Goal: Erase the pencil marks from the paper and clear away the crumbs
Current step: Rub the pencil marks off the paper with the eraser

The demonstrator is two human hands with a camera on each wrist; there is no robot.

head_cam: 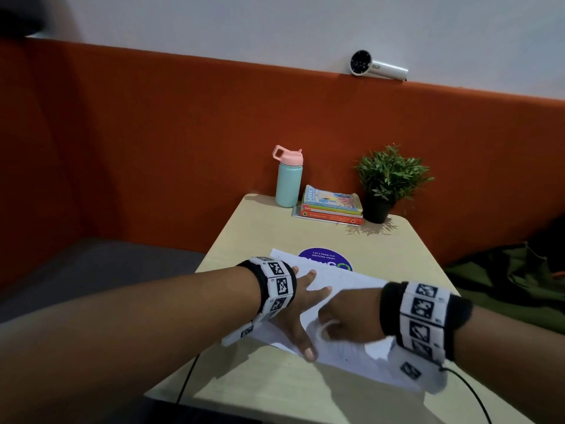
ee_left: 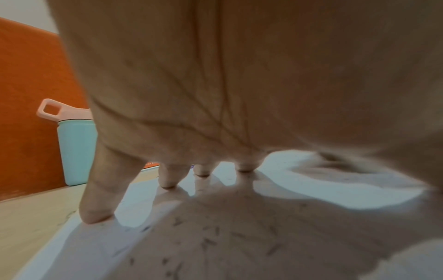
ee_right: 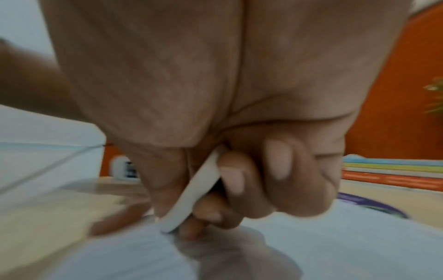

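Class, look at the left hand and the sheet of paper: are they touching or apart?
Touching. The left wrist view shows the fingertips of the left hand pressed down on the paper, with no gap beneath them.

White paper (head_cam: 345, 283) flecked with grey crumbs (ee_left: 210, 242), white eraser (ee_right: 191, 191), beige worktop (head_cam: 275, 234), mint bottle (head_cam: 288, 185) — pink lid, orange wall (head_cam: 183, 148).

My left hand (head_cam: 301, 304) lay flat with fingers (ee_left: 97, 189) spread and pressing down, while my right hand (head_cam: 348, 316) to its right curled in a pinch.
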